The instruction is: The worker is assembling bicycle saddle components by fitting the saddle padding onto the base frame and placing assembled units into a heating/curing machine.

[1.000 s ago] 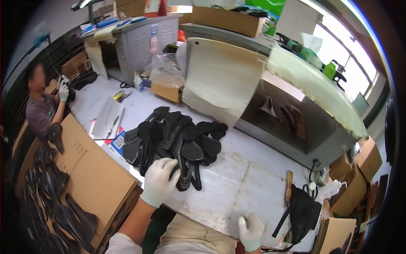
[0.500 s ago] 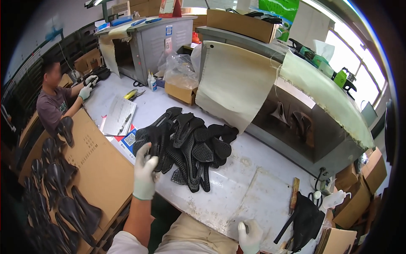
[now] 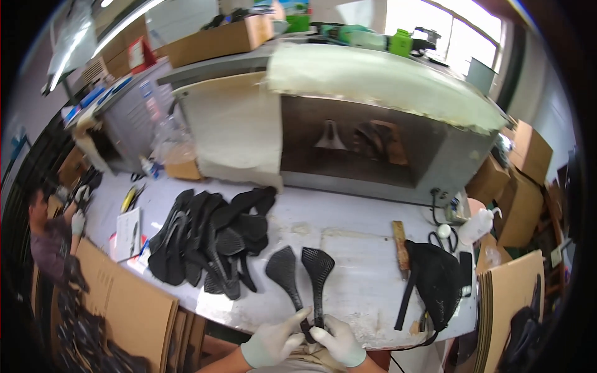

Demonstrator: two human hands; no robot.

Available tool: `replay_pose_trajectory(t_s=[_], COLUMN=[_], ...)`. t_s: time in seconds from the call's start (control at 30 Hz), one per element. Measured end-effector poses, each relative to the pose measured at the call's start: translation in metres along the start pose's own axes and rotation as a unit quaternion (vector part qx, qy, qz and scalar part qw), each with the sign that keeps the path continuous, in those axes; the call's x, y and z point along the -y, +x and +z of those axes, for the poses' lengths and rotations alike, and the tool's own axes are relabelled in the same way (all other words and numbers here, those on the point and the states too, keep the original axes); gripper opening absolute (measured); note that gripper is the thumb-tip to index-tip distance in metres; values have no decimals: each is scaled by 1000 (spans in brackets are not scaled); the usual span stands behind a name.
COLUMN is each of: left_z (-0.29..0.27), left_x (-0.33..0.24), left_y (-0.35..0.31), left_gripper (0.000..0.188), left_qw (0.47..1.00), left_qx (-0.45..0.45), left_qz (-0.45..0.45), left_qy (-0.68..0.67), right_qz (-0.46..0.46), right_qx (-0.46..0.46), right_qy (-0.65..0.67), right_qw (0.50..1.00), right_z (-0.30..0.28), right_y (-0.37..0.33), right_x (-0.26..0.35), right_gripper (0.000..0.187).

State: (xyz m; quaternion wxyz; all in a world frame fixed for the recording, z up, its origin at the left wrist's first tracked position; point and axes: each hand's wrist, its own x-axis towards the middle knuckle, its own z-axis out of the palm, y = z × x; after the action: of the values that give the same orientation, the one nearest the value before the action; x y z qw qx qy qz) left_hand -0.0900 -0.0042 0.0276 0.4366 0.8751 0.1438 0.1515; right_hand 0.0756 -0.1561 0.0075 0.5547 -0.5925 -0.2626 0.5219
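Observation:
In front of me, at the table's near edge, both hands hold a black bicycle saddle pad (image 3: 318,268) with two wide, textured wings pointing away. Its narrow ends come together between my fingers, which partly hide the join. My left hand (image 3: 271,340) is closed on the left strip, thumb and fingers pinching it. My right hand (image 3: 339,342) grips the right strip close beside it. To the left lies a heap of similar black pads (image 3: 208,239), overlapping one another on the white table (image 3: 354,283).
A grey metal box with an open front (image 3: 348,180) stands behind. Right lie a wood-handled tool (image 3: 400,245), a black cloth item (image 3: 435,283), scissors and a white bottle (image 3: 480,225). Left are a notebook (image 3: 129,233), black saddles on cardboard (image 3: 87,336), and a co-worker (image 3: 50,230).
My left hand has left the heap with a pad and moved in front of me. My right hand has come over and taken hold of it too. The view has swung right.

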Motion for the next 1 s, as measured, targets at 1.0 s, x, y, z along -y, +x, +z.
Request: replay_pose_trajectory(t_s=[1.0], left_z=[33], left_x=[-16], left_y=[441], left_gripper=[60], left_qw=[925], left_qx=[-241], left_qz=[167], left_qy=[242], right_qz=[-236], right_qx=[-453], right_qy=[46], right_qw=[859], right_z=[-119], right_y=[-76], right_x=[-88], right_gripper=[32])
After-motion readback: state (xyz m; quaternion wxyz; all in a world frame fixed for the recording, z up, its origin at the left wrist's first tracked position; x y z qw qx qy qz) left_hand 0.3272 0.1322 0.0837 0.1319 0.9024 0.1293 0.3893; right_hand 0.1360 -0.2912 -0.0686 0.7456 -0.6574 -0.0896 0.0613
